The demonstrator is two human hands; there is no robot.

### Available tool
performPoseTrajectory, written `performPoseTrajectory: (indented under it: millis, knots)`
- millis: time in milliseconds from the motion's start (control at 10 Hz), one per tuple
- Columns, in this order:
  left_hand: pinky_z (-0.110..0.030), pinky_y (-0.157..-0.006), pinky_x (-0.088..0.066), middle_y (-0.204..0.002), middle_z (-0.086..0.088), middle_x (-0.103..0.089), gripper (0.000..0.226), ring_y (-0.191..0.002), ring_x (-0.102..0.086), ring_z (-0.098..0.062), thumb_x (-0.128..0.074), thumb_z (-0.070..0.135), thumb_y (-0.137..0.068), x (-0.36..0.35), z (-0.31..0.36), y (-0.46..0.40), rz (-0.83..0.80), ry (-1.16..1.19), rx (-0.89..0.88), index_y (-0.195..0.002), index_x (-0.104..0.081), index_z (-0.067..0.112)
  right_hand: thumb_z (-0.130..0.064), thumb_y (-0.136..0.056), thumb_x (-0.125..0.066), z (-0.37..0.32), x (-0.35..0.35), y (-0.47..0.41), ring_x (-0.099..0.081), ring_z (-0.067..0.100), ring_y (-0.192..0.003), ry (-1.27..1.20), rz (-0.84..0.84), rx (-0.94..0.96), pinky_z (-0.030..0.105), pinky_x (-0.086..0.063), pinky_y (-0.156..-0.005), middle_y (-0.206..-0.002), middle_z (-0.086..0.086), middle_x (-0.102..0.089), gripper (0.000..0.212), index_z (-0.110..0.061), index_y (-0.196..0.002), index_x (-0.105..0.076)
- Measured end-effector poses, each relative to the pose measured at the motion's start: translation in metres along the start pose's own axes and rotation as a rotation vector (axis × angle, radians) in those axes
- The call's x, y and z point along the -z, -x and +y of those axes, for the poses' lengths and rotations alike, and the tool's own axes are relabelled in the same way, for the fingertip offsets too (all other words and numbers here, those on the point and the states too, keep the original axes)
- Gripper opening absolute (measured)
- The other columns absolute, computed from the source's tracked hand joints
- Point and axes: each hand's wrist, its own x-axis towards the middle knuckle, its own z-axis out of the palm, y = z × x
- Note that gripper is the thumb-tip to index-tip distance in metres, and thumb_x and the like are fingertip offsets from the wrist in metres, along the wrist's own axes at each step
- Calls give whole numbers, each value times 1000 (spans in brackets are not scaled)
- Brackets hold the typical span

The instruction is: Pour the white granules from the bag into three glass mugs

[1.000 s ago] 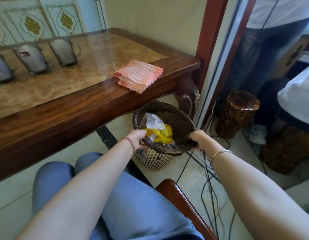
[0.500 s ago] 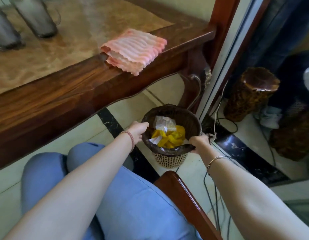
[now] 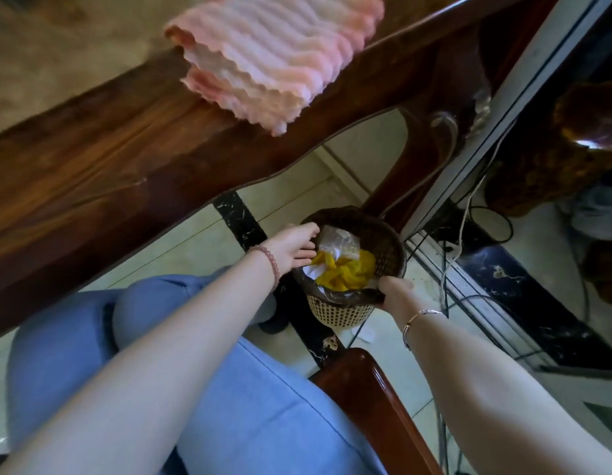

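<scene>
Where the clear bag [image 3: 339, 240] lies crumpled on yellow scraps [image 3: 345, 274] inside the bin [image 3: 390, 245], the left hand [image 3: 292, 246] hangs open at the rim, fingers loose, just beside it. The right hand [image 3: 393, 293] pinches the bin's near edge. A pink cloth [image 3: 270, 53] rests on the table [image 3: 109, 156] above.

The folded pink cloth [image 3: 273, 53] was blurred and cut off at the top edge; the right hand's fingers [image 3: 388, 286] hid the wastebasket's [image 3: 387, 234] near rim.
</scene>
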Motion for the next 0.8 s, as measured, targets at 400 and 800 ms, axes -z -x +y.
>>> performPoseTrajectory:
  millis: [400,800]
  knots:
    - [-33,-93,-47,-115,-11,-61,33,-102,-58,-21,-47,24,-97,11,-15,-16,29,45,73,-123,-56,6,-13,-94,-55,-3,-17,-13,-55,34,-110,9,4,-23,48,-48,-101,-118,17,-55,34,-2,-125,-46]
    - [-30,-83,-49,-110,-10,-62,27,-88,-61,-18,-46,25,-97,3,-2,41,0,-85,-56,-115,-57,8,-9,-98,-42,-42,-7,40,-57,18,-60,-17,-168,144,27,-51,-48,-80,6,-51,18,-11,-82,-49]
